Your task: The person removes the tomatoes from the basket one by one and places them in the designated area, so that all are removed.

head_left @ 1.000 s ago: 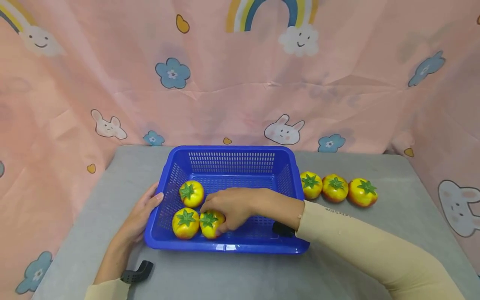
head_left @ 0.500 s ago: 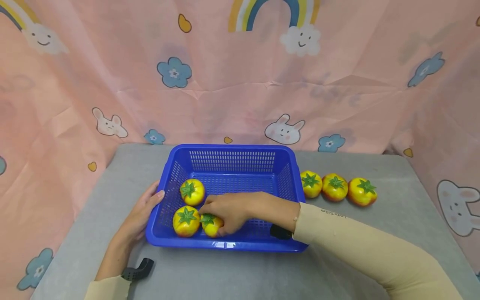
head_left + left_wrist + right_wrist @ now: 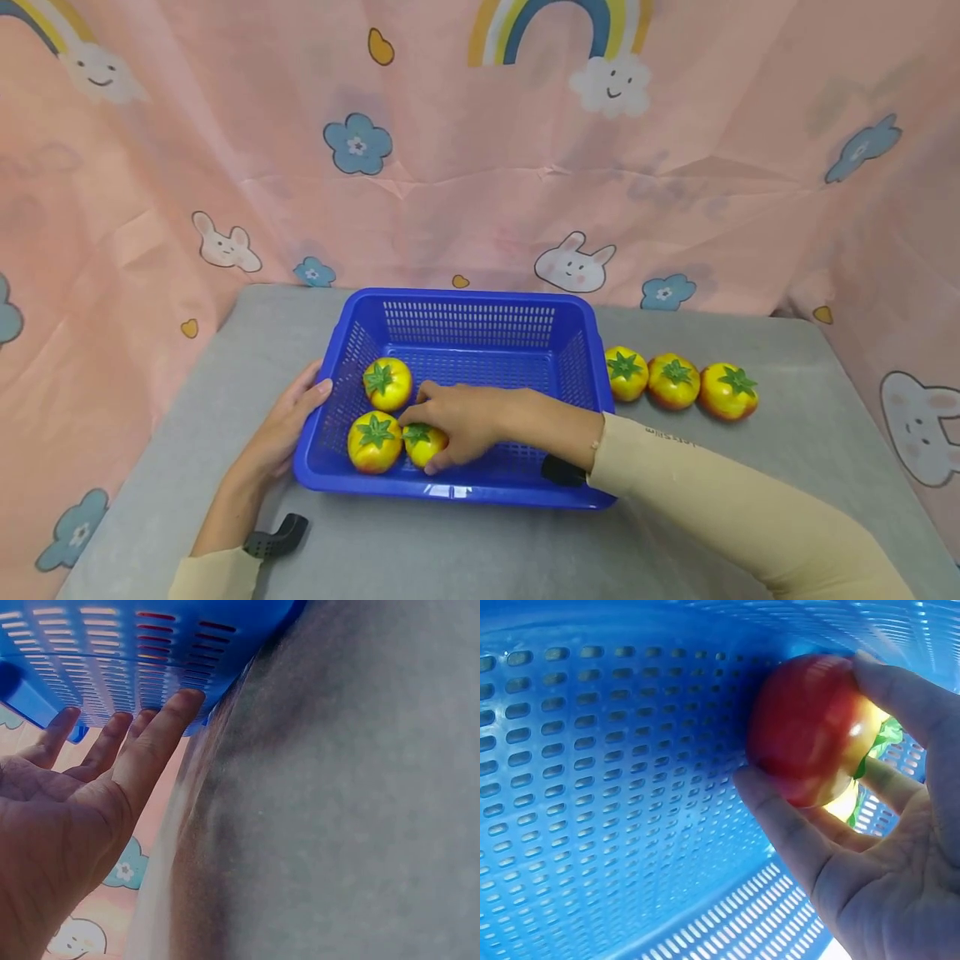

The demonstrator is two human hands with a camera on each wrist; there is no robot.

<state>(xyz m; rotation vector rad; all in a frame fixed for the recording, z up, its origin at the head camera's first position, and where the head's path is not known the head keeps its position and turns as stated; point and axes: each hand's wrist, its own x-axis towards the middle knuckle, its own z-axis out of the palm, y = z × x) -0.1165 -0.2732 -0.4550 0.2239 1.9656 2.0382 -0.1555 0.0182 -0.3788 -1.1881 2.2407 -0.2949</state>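
Note:
My right hand (image 3: 461, 421) is down inside the blue plastic basket (image 3: 450, 492), around a yellow-and-red toy tomato (image 3: 424, 447) with a green leafy top. The right wrist view shows the thumb and fingertips against the red underside of this tomato (image 3: 802, 727). Two more such tomatoes sit in the basket's left part, the near one (image 3: 373, 443) beside the held one and the other (image 3: 388, 385) behind it. At the basket's left side is my left hand (image 3: 281, 429), its straight fingers touching the slotted outer wall (image 3: 105, 667) in the left wrist view.
Right of the basket, three more tomatoes (image 3: 674, 382) stand in a row on the grey table (image 3: 750, 467), the leftmost close to the rim. A pink patterned curtain (image 3: 450, 192) closes off the back and sides. Black straps (image 3: 277, 537) sit on both wrists.
The head view has shifted slightly. Both hands stay almost where they were, the right at the same tomato, with its thumb tip slightly shifted.

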